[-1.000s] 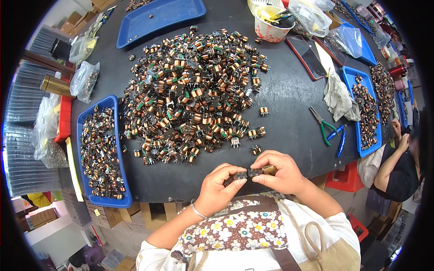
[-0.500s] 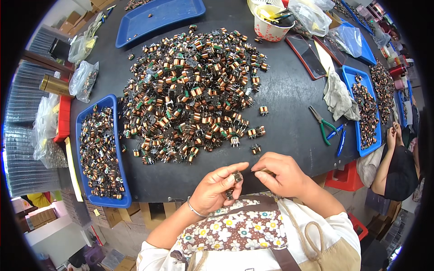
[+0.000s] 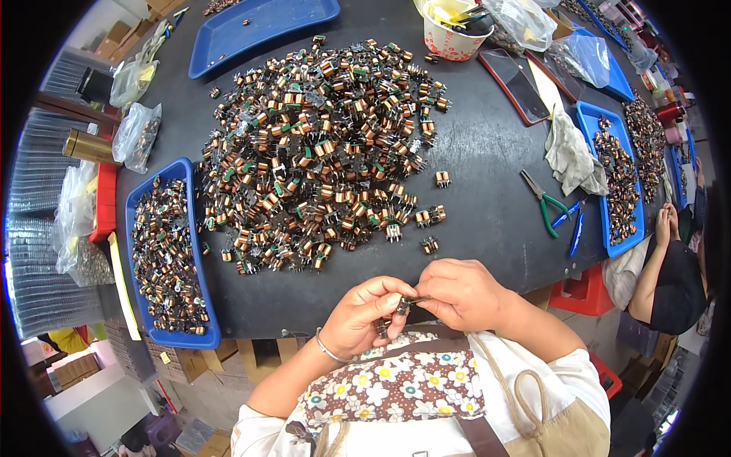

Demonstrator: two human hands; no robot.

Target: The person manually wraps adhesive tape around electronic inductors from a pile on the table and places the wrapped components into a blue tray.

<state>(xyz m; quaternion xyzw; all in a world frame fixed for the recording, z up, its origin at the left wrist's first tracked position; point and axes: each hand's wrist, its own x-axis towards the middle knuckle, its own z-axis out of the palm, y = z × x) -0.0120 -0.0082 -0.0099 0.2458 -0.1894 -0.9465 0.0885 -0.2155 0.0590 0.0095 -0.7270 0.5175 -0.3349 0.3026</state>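
Observation:
My left hand point(image 3: 355, 318), with a bracelet at the wrist, is closed on a small coil point(image 3: 403, 306) between thumb and forefinger. A second dark coil point(image 3: 383, 327) shows lower down, against the curled fingers. My right hand point(image 3: 470, 294) is pinched round a thin dark pointed tool point(image 3: 419, 298), whose tip meets the coil; its exact kind is hidden by the fingers. Both hands are close together at the table's near edge. Just beyond them lies a loose copper-wound coil point(image 3: 430, 245). A large heap of such coils point(image 3: 320, 160) covers the table's middle.
Left of the heap stands a blue tray of coils point(image 3: 167, 259); another blue tray point(image 3: 259, 30) lies at the back. Green-handled pliers point(image 3: 545, 204), blue pens point(image 3: 576, 232), a grey cloth point(image 3: 571, 156) and a phone point(image 3: 514, 85) lie to the right. A person point(image 3: 666, 286) sits at far right.
My right hand has moved left toward my left hand, and the thin tool's tip now reaches the coil. Earlier there was a gap between them.

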